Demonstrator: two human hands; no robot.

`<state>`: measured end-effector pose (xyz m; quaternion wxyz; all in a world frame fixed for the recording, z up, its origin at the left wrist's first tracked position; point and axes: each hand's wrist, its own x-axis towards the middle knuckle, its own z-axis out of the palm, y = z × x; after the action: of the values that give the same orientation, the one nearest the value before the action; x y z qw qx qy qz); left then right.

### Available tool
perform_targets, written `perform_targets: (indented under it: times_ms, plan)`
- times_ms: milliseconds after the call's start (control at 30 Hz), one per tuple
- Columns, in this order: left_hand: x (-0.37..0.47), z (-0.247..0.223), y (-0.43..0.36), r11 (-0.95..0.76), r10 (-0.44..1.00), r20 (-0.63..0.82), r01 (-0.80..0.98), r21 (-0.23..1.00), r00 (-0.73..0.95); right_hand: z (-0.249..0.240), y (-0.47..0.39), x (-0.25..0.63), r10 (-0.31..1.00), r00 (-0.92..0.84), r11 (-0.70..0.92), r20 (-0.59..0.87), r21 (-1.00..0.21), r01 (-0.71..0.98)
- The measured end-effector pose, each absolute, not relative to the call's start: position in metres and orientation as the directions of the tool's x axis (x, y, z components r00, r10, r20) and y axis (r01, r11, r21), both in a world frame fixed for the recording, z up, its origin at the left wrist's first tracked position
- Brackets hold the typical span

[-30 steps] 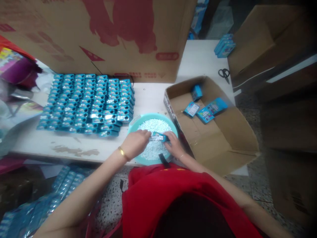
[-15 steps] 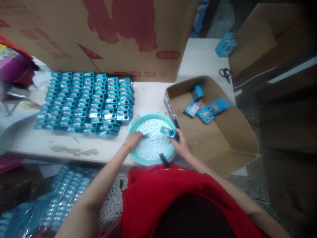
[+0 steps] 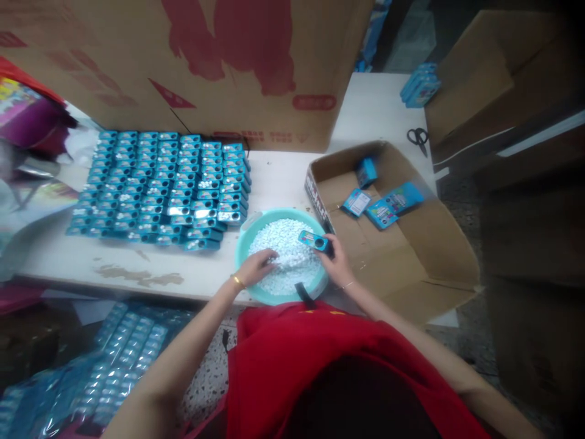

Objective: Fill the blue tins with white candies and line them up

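A turquoise basin [image 3: 242, 247] full of small white pellets [image 3: 286, 277] sits in front of me at the table edge. My left hand [image 3: 256, 267] is low over the pellets at the basin's left side, its fingers curled together. Something dark shows by its fingertips, too small and blurred to name. Above the basin's right side, my right hand [image 3: 337, 259] is closed round one end of a small blue box [image 3: 313, 239]. A dark round spot marks that box's upward face, and its other end points left over the pellets.
Rows of similar blue boxes [image 3: 159, 183] stand at left. An open cardboard carton [image 3: 384, 268] at right holds several blue packs. Scissors [image 3: 417, 139] and stacked blue packs [image 3: 420, 85] lie farther back. A large carton [image 3: 256, 67] closes off the table's rear.
My left hand has shifted slightly right and down, deeper over the pellets, and the dark thing at its fingers shows less. The blue box in my right hand has tilted slightly.
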<state>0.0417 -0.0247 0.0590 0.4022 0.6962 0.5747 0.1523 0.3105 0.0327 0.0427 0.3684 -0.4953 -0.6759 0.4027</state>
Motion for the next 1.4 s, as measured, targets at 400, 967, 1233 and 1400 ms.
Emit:
perform_targets:
  times_ms: [400,967,1233,1400]
  plan:
    - [0.082,0.182,0.01,-0.336,0.863,-0.329,0.922,0.192,0.383,0.038,0.022,0.295,0.85,-0.492,0.414,0.187,-0.816,0.404]
    - [0.042,0.042,0.009,-0.041,0.868,-0.47,0.966,0.257,0.162,0.042,0.031,0.312,0.932,-0.317,0.299,0.178,-0.87,0.392]
    - [0.089,-0.003,0.003,-0.038,0.869,-0.395,0.836,0.547,0.298,0.044,0.034,0.309,0.974,-0.211,0.16,0.085,-0.916,0.368]
    - [0.056,0.038,-0.011,-0.044,0.895,-0.302,0.741,0.67,0.327,0.043,0.038,0.312,0.975,-0.199,0.173,0.102,-0.907,0.383]
